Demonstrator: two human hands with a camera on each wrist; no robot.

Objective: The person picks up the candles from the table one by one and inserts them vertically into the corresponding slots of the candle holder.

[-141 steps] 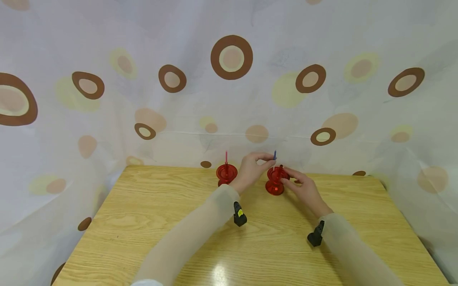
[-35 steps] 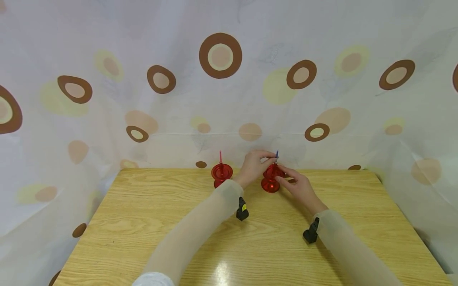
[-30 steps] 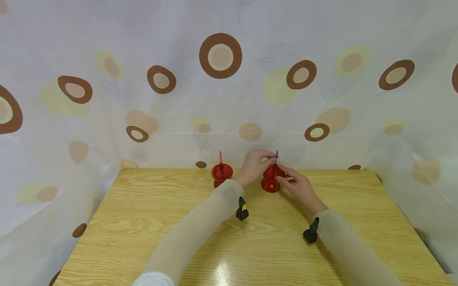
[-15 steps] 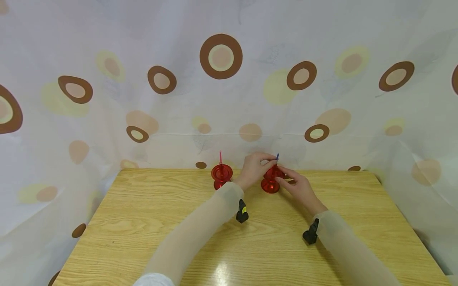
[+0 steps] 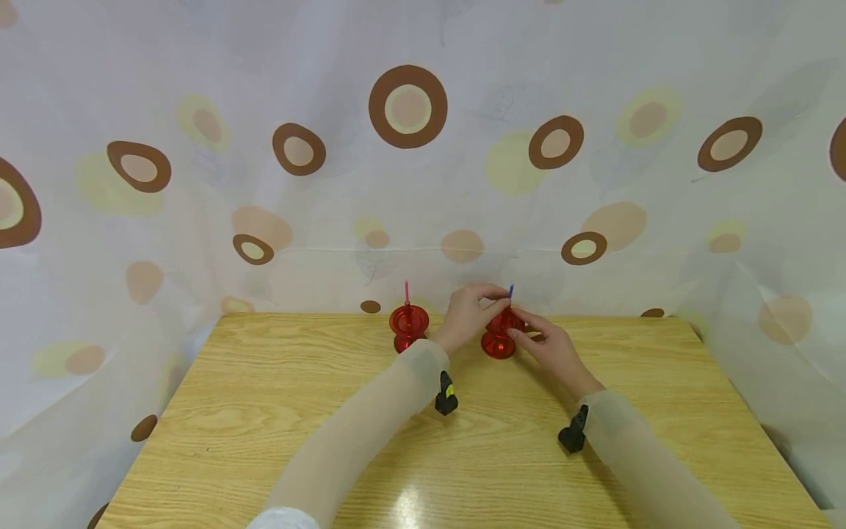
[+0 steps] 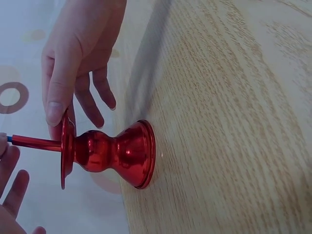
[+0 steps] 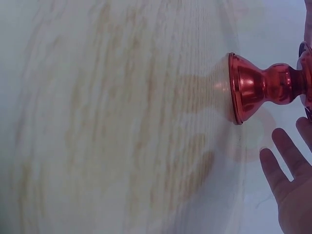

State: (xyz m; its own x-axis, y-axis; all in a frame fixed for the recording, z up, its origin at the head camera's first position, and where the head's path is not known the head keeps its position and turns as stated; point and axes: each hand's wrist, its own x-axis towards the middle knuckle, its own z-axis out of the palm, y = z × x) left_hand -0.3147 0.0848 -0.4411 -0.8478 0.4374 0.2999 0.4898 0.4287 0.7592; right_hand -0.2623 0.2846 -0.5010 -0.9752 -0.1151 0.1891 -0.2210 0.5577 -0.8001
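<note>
A shiny red candle holder with a dish and a thin upright tube stands on the table. My left hand pinches a slim blue candle, whose lower end meets the top of the tube. My right hand steadies the holder by its dish rim, thumb on one face and fingers around the edge. In the left wrist view, a bit of blue shows at the end of the tube, right at the left fingertips. The right wrist view shows the holder's flared base flat on the wood.
To the left, a matching red holder carries an upright pink candle; the left forearm passes close in front of it. Behind the table's back edge hangs a white curtain with brown circles. The wooden table extends toward the front.
Several seconds ago the blue candle was beside the tube's top; now it lines up with the tube. In the last second the left hand and candle shift only slightly. The right hand keeps its hold.
</note>
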